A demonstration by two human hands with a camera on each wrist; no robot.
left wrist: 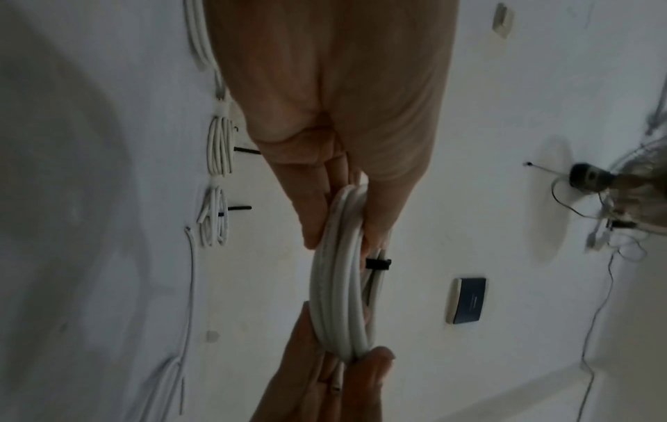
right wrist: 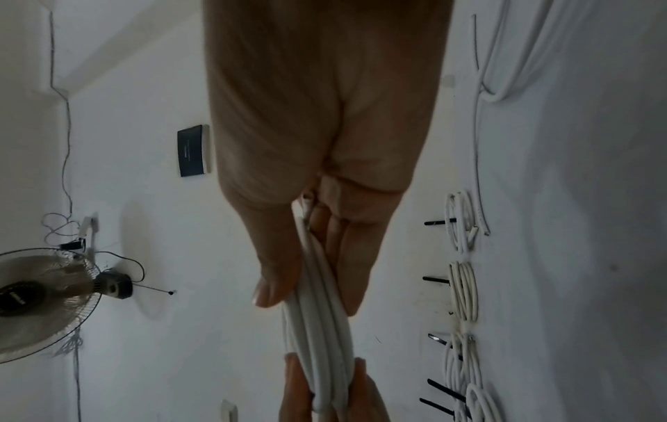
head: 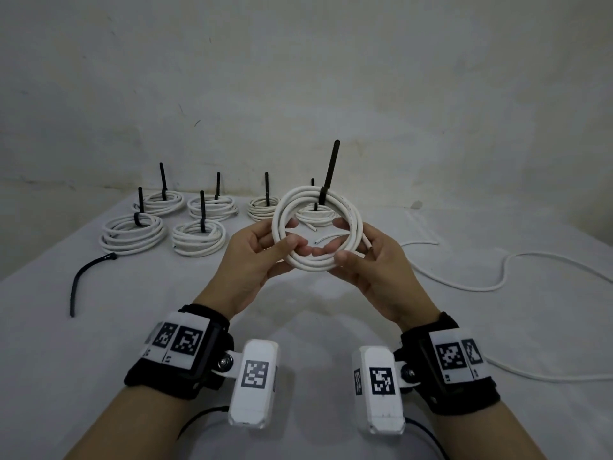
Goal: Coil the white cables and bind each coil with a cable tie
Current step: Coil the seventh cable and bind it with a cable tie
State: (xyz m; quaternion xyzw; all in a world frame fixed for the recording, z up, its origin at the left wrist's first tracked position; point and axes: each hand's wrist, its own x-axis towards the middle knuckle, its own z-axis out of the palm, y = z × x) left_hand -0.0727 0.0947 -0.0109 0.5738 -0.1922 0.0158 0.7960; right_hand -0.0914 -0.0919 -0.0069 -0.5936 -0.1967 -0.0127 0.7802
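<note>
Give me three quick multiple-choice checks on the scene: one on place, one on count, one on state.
1. Where does the spare tie lie?
A. On the table, left of both hands
B. Inside a coil
C. On the loose cable at right

2. How many bound coils rest on the table?
A. Four
B. Six
C. Nine

3. What state is the held coil in?
A. Untied
B. Half unwound
C. Tied, with its black tie tail pointing up

Answers:
1 A: the head view shows it flat on the cloth, to the left of the left hand.
2 B: six coils sit at the far left, each with an upright black tail.
3 C: the left hand and the right hand both keep a grip on the wound ring, and the tie wraps its top.
</note>
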